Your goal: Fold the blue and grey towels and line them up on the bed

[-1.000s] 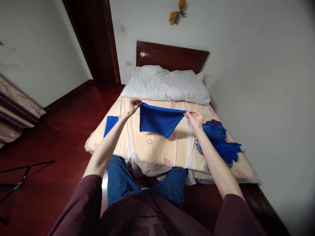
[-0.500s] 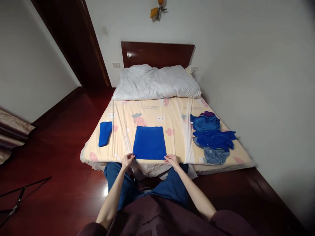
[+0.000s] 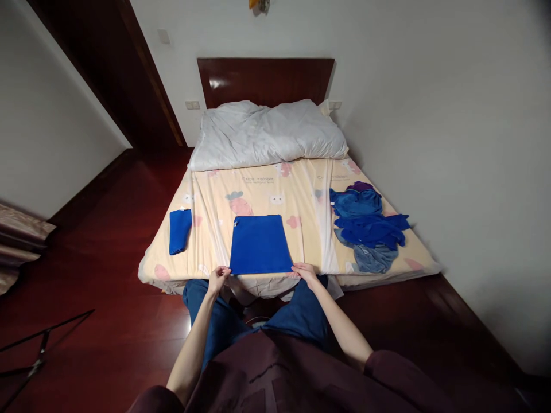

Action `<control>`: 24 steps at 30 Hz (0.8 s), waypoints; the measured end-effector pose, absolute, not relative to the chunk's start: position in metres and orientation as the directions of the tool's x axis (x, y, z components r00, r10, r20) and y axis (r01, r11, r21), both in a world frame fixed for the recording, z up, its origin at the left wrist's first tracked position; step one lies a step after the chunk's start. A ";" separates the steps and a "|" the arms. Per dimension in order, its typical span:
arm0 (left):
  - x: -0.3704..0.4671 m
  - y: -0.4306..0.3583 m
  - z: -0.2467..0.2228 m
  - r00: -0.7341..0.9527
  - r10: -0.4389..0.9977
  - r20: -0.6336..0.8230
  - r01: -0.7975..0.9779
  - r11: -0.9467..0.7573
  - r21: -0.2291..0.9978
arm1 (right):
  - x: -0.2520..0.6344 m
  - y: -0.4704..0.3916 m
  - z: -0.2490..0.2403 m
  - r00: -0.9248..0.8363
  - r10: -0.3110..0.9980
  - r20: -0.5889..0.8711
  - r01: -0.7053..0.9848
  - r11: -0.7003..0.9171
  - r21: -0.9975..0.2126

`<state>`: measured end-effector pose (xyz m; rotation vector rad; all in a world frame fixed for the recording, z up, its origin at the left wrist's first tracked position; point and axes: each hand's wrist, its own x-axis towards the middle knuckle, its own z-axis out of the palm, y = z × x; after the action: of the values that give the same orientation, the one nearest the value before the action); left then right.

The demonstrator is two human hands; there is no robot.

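Note:
A blue cloth (image 3: 261,245), flat and roughly square, lies at the front edge of the bed. My left hand (image 3: 219,279) pinches its near left corner, and my right hand (image 3: 305,273) pinches the near right corner. A small pale tag shows at the cloth's far left corner. Off to the left lies a smaller folded blue cloth (image 3: 180,232). To the right is a loose pile of crumpled clothes (image 3: 365,223) in blue, purple and grey-blue; single pieces in it are hard to tell apart.
The bed (image 3: 206,212) has a yellow patterned sheet, with a rumpled white quilt (image 3: 267,135) by the dark headboard (image 3: 267,80). A black metal stand (image 3: 41,350) is on the red floor at left. A wall runs along the right side.
My view has tilted down slightly. Both hands still hold the near corners, a little farther apart, and the cloth's near edge looks slightly wider and pulled straight.

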<state>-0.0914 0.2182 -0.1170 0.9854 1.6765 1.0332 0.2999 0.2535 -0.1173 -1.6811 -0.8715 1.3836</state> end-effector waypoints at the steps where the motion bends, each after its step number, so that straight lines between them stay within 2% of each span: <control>1: -0.092 0.214 -0.119 -0.262 0.926 -0.272 0.142 0.316 0.938 | 0.303 0.252 -0.118 0.162 0.871 -0.463 0.032 -0.474 -0.880; 9: -0.088 0.202 -0.128 -0.223 0.897 -0.382 0.115 0.414 0.903 | 0.307 0.251 -0.122 0.076 0.845 -0.530 0.018 -0.532 -0.846; 16: -0.098 0.191 -0.128 -0.125 0.953 -0.277 0.156 0.295 0.943 | 0.318 0.249 -0.125 0.001 0.829 -0.560 -0.040 -0.559 -0.828; 24: -0.101 0.191 -0.136 -0.081 0.962 -0.260 0.245 0.272 0.931 | 0.322 0.245 -0.131 -0.044 0.838 -0.543 0.005 -0.544 -0.839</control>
<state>-0.1013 0.1914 -0.1356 1.1587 1.5456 0.9048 0.3223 0.2446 -0.1305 -1.5920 -0.9070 1.6588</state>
